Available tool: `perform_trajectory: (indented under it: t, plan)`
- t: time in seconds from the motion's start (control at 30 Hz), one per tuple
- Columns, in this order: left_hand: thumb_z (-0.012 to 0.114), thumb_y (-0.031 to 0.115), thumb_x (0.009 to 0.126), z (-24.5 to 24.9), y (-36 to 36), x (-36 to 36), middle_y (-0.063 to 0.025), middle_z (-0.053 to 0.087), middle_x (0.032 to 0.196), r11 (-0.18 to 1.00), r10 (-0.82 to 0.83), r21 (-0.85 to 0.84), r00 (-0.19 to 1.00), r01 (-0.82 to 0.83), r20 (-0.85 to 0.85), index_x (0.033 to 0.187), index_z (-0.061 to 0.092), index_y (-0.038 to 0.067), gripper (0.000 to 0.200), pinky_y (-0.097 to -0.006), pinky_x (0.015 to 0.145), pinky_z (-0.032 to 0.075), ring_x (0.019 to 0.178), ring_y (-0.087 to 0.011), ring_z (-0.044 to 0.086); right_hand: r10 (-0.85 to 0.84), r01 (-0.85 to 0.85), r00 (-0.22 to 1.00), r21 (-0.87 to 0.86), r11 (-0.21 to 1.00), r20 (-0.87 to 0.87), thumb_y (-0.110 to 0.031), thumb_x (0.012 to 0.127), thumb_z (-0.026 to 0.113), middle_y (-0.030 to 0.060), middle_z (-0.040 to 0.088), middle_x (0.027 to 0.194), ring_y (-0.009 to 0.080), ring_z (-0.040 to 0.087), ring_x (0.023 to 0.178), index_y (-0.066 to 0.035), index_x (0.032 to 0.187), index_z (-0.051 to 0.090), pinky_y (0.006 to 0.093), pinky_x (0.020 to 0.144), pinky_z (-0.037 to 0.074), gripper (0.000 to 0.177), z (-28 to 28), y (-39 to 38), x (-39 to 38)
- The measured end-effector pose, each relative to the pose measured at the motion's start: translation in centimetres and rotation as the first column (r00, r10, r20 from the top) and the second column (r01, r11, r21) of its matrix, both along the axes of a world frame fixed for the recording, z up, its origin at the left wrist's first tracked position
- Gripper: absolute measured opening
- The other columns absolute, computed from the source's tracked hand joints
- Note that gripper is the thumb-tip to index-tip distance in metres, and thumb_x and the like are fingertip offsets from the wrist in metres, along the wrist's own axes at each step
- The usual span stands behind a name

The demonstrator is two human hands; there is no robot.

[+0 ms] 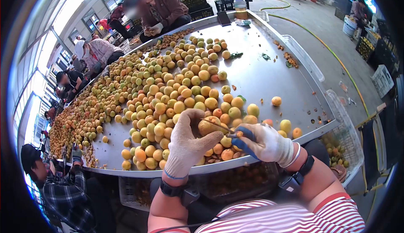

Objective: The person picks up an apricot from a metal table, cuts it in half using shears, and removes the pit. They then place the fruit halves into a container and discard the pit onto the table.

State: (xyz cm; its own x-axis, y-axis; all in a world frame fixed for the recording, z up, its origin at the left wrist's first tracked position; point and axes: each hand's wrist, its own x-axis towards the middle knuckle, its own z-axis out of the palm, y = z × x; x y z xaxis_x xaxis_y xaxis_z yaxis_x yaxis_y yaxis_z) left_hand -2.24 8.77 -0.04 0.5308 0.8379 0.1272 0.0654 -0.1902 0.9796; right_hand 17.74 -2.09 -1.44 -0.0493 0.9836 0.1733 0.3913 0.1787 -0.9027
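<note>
My left hand point(188, 142), in a white knit glove, is closed around a yellow-orange apricot point(208, 126) just above the near edge of the metal table. My right hand point(267, 144), in a white glove with blue fingertips, pinches a thin, pointed, stick-like tool point(221, 126). Its slim shaft reaches left across the apricot, overlapping the fruit's surface in this view. A thick spread of loose apricots point(168, 94) in green, yellow and orange lies beyond and beneath my hands.
The metal table point(269, 77) has a raised rim, with fruit scraps along its right side. A white crate point(351, 142) of fruit stands to my right, another crate point(134, 191) under the table. Co-workers sit along the left, one in a plaid shirt point(65, 197). A yellow hose point(328, 48) crosses the floor.
</note>
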Motion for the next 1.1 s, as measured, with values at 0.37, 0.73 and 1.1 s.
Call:
perform_trajectory:
  t: [0.37,0.73,1.1]
  plan:
    - [0.084,0.003,0.074,1.4,-1.0,-0.9,-0.0068,0.059,0.113,0.997,-0.025,-0.067,0.99,0.035,0.137,0.12,0.053,0.0,0.055,-0.0261,0.089,0.053,0.1,-0.0121,0.061,-0.478,0.441,0.538,-0.251,0.862,-0.695,-0.023,0.108,0.047,0.001,0.059,0.07,0.009,0.055,0.056,-0.004,0.109,0.063,0.025,0.051,0.047,0.025,-4.3,3.5,3.3]
    - [0.066,0.009,0.089,1.2,-1.4,-1.3,-0.0124,0.058,0.123,0.84,-0.237,-0.315,0.821,0.442,0.52,0.144,0.042,-0.002,0.061,-0.033,0.092,0.053,0.103,-0.0193,0.063,0.0,-0.046,0.791,-0.059,0.997,-0.612,-0.017,0.108,0.047,-0.0046,0.057,0.08,0.0012,0.048,0.068,-0.005,0.115,0.059,0.0162,0.059,0.039,0.018,1.2,-1.2,-1.7]
    - [0.076,0.017,0.088,1.7,-3.3,-0.6,-0.0081,0.057,0.122,0.931,-0.308,-0.102,0.906,0.349,0.289,0.136,0.047,-0.002,0.059,-0.0299,0.1,0.045,0.113,-0.0145,0.055,0.026,-0.073,0.827,-0.06,0.996,-0.562,-0.015,0.106,0.05,-0.0016,0.062,0.083,0.0059,0.056,0.071,-0.004,0.113,0.058,0.0208,0.063,0.046,0.016,1.9,-2.0,-2.7]
